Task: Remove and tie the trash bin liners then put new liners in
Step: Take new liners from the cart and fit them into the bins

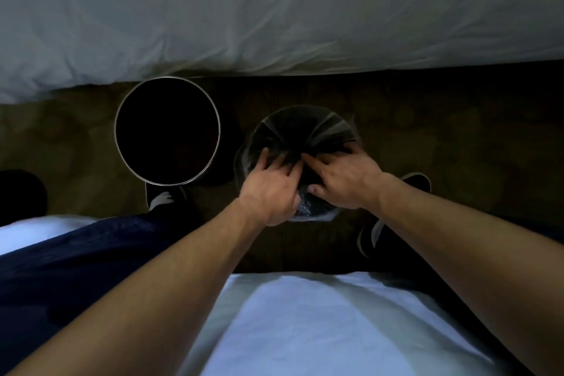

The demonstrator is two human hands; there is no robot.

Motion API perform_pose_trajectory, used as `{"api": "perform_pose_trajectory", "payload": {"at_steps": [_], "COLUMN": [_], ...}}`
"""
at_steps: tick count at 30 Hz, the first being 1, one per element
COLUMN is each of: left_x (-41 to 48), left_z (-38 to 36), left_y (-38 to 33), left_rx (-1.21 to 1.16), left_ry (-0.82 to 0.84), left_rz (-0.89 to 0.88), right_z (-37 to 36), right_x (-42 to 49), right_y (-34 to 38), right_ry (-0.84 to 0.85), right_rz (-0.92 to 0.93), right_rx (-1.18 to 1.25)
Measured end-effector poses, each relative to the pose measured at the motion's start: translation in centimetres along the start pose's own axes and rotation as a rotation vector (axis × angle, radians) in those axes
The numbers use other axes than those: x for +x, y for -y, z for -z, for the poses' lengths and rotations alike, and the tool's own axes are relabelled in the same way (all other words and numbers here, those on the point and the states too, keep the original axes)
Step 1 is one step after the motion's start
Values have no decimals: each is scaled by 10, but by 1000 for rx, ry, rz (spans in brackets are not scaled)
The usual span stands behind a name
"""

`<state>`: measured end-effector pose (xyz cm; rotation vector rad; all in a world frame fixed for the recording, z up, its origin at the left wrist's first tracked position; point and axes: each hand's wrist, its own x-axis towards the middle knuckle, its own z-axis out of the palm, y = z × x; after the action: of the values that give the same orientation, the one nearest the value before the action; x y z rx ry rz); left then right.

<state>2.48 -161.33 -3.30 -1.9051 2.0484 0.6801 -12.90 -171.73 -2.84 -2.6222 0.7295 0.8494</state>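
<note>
Two round bins stand on the dark carpet (457,137) in front of the person, with the white bedding (274,9) filling the view at twelve o'clock. Both hands are on the right-hand bin (331,217). Its clear plastic liner (305,128) is stretched across the mouth, and pleats fan out toward twelve o'clock from where the hands meet.

The left hand (268,183) and right hand (345,177) lie side by side, almost touching. Their fingers are spread and fairly straight on the film, pressing it rather than clenched around it. A crumpled bit of plastic shows at six o'clock, below the right thumb.

The metal-rimmed bin (122,107) stands at ten o'clock from the hands. Its inside is black, and it may be unlined, though the dark hides any film. One shoe (161,198) sits at its six o'clock, and another shoe (418,183) is at three o'clock from the hands.

I judge the task to be partway through. This liner is being worked at the bin's mouth, no tied bag is in sight, and the other bin likely needs a liner.
</note>
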Motion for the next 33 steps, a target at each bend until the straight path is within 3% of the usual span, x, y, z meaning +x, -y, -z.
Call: {"api": "perform_pose_trajectory", "payload": {"at_steps": [3, 6, 11, 14, 21, 24, 26, 29, 33], "left_x": [0, -12, -19, -20, -33, -22, -3, 24, 36], "left_z": [-1, 13, 24, 11, -3, 16, 27, 39, 49], "left_y": [13, 23, 26, 20, 23, 18, 18, 23, 36], "left_rx": [140, 271, 232, 259, 337, 167, 211, 495, 819], "left_ry": [204, 295, 159, 190, 295, 273, 168, 179, 245], "left_rz": [-34, -159, -282, -291, -268, -265, -259, -181, -109], "right_z": [-1, 2, 16, 16, 21, 12, 9, 4, -1], "right_x": [-6, -12, -5, 13, 24, 15, 9, 0, -8], "right_y": [-10, -17, -10, -6, -4, -4, -10, -17, -23], "right_ry": [144, 183, 33, 30, 48, -79, -157, 10, 211], "right_rz": [42, 98, 189, 238, -101, -64, 70, 176, 66], "right_rx": [-113, -161, -205, -231, -620, -529, -431, -379, -415]}}
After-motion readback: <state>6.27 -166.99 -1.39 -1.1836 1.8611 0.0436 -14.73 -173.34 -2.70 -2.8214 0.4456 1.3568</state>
